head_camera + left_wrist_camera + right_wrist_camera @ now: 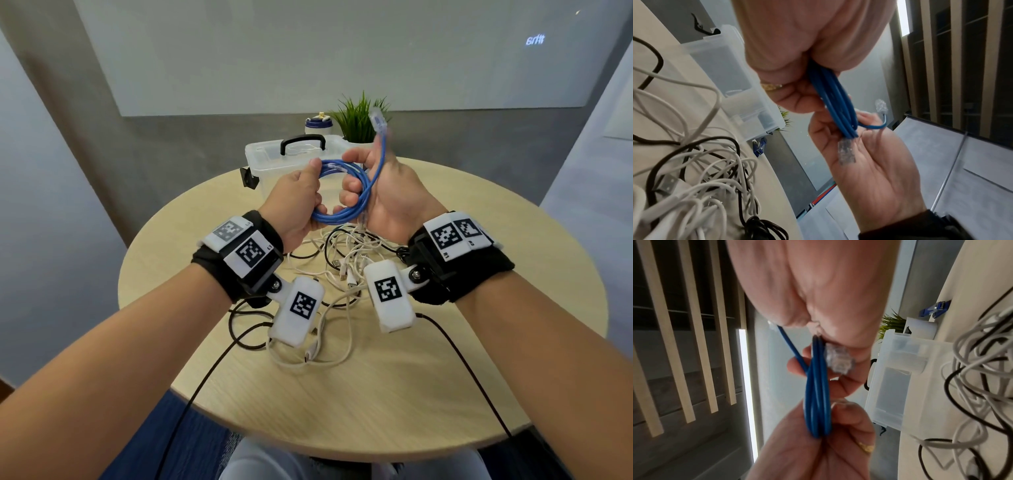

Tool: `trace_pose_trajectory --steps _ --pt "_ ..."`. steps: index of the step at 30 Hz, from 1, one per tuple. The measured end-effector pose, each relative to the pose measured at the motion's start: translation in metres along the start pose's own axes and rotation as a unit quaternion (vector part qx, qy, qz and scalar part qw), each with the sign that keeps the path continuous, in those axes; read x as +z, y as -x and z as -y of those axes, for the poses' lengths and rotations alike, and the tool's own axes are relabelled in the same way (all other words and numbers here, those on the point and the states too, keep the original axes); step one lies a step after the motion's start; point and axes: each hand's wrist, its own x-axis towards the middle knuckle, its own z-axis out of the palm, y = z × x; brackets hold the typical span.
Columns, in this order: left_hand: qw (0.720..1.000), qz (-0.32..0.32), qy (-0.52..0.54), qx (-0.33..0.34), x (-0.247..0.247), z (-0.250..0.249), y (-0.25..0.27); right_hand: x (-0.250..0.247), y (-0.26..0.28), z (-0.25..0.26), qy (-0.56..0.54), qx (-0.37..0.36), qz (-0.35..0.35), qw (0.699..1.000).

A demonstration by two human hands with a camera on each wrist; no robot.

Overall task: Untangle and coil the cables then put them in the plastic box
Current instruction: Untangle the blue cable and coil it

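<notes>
Head cam is showing a round, light wood tabletop sitting in front of a grey wall with a big pale panel on it. At the far edge a clear plastic box with a black handle is standing, with a small green plant and a white bottle just behind it. A messy tangle of white and black cables is lying on the tabletop, below and between the two wrists.

The blue cable is being held up in the air above that tangle, already wound into a loop, just in front of the box. The left hand is gripping the left side of the loop, fingers curled round the bundled strands. The right hand is clenching the right side, fingers hooked through the loop, and the loose end is sticking straight up out of that fist, with its clear plug on top. The other clear plug is lying against the right palm in the left wrist cam.

Both forearms are reaching forward, hands raised, palms facing each other.
</notes>
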Motion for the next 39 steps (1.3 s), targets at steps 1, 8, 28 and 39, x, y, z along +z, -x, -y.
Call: trace_pose_trajectory --steps 1,8,28,39 --pt "1.0 -0.006 0.0 -0.002 0.0 0.0 0.0 0.0 -0.001 0.0 -0.019 0.0 -0.004 1.0" --pt "1.0 0.019 -0.011 -0.007 -0.002 -0.001 0.002 -0.001 -0.005 -0.006 0.077 -0.05 -0.061 0.994" --pt "0.988 -0.084 -0.132 -0.005 -0.02 0.002 -0.011 -0.006 0.004 -0.008 0.125 -0.078 -0.047 0.988" --pt "0.992 0.041 -0.113 0.026 -0.013 0.004 -0.002 -0.009 -0.011 -0.02 0.116 -0.051 -0.21 0.969"
